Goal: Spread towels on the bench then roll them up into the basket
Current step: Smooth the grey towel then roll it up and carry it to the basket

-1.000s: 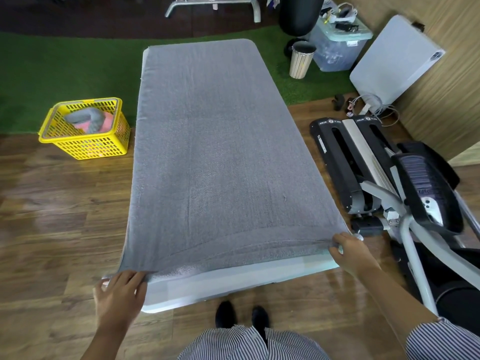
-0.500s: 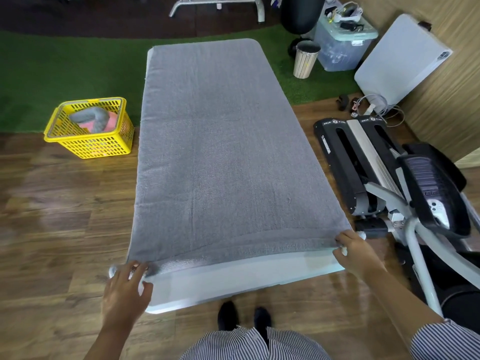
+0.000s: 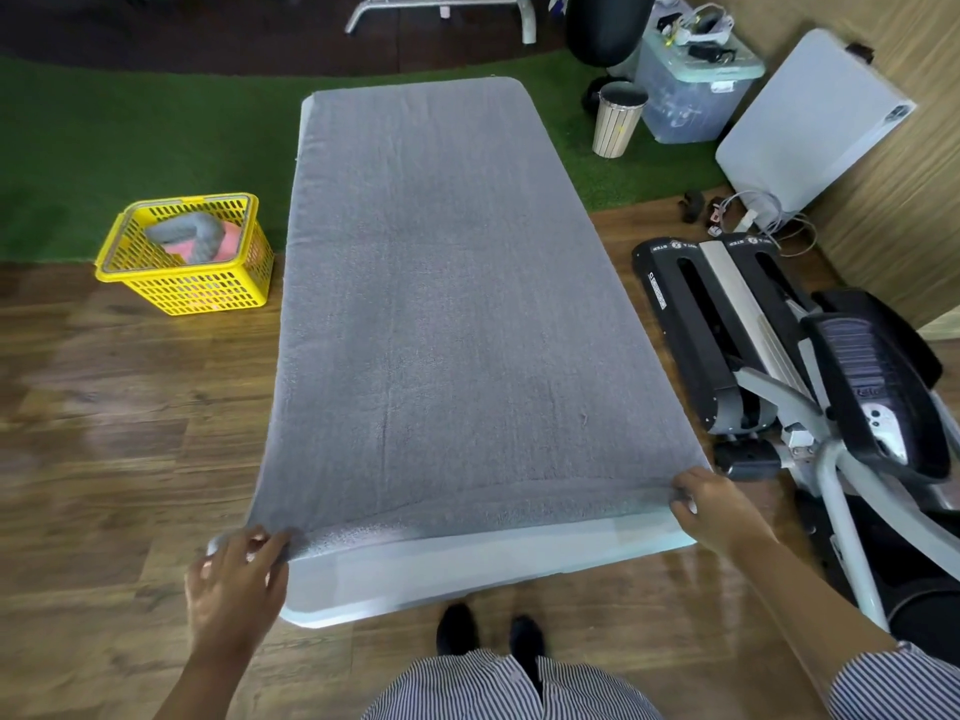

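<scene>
Both hands are on it now, the left hand pinching the near left corner and the right hand gripping the near right corner of the grey towel lying flat along the bench, yellow basket off left

A home gym or fitness room, stepper machine on wood floor, green artificial turf, punching bag, metal rack feet, padded bench
</scene>
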